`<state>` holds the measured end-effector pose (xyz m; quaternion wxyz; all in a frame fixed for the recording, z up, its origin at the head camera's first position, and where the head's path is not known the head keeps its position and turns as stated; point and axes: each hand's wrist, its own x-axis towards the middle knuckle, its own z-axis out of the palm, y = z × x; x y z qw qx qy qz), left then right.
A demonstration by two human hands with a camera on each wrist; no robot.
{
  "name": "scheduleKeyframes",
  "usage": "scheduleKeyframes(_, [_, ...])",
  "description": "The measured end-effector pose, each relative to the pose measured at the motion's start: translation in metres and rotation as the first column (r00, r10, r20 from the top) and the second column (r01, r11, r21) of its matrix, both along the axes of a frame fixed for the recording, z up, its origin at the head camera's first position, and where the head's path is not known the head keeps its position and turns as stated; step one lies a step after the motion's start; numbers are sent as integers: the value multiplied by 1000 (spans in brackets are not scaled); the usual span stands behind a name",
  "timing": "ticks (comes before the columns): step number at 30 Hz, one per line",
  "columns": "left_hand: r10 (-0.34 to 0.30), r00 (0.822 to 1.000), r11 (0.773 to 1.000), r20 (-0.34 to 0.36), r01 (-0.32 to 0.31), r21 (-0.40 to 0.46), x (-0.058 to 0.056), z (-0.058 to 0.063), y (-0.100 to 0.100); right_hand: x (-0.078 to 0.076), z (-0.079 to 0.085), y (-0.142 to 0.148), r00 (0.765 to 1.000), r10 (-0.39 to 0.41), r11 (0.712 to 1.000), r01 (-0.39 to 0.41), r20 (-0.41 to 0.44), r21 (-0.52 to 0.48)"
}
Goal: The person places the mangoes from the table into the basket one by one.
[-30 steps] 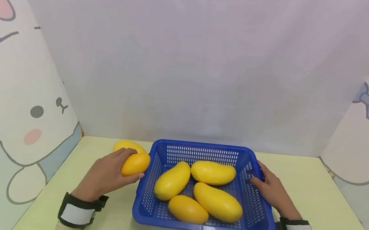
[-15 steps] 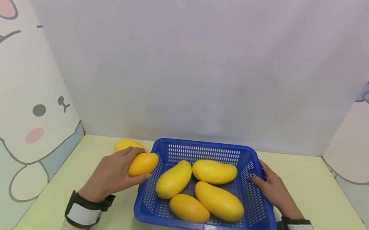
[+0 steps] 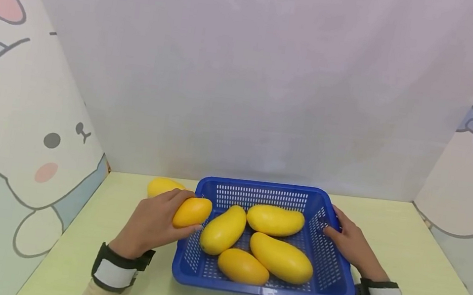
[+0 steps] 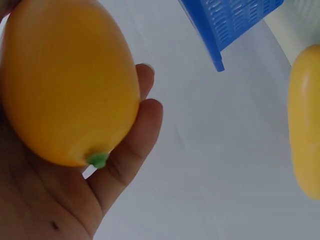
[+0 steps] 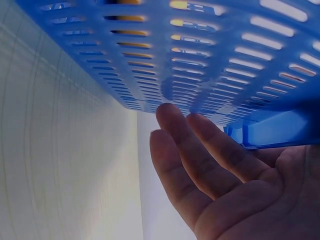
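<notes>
My left hand [image 3: 154,222] holds an orange-yellow mango [image 3: 193,212] over the left rim of a blue plastic basket [image 3: 262,291]. In the left wrist view, fingers curl around this mango [image 4: 70,80], and its green stem end [image 4: 98,159] faces the camera. Several mangoes lie inside the basket, among them a yellow mango [image 3: 275,221] at the back and an orange one [image 3: 243,266] at the front. My right hand [image 3: 351,245] grips the basket's right rim, thumb on the inner side. Seen from the right wrist, its fingers [image 5: 180,150] reach along the outside of the slotted wall [image 5: 165,65].
Another yellow mango [image 3: 164,187] lies on the pale green table [image 3: 404,269] behind my left hand, partly hidden by it. A pale wall [image 3: 270,97] rises behind the table, and panels with cartoon drawings [image 3: 18,138] stand at both sides.
My left hand has carried the orange-yellow mango to the right, from beside the basket to over its left rim. The right hand keeps its grip, and the basket stays in place.
</notes>
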<state>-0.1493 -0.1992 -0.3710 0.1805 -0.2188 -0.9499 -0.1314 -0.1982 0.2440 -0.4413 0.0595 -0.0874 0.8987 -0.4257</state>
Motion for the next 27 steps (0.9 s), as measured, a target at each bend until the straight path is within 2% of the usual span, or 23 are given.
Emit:
scheduleKeyframes(9, [-43, 998, 999, -38, 44, 23, -1, 0, 11, 0, -3, 2, 1000, 0, 1000, 0, 10, -4])
scheduleKeyframes(17, [-57, 998, 997, -22, 58, 46, -3, 3, 19, 0, -3, 2, 1000, -2, 1000, 2, 5, -3])
scheduleKeyframes(27, [-83, 996, 996, -38, 85, 40, -2, 6, 25, 0, -1, 0, 1000, -2, 1000, 2, 7, -9])
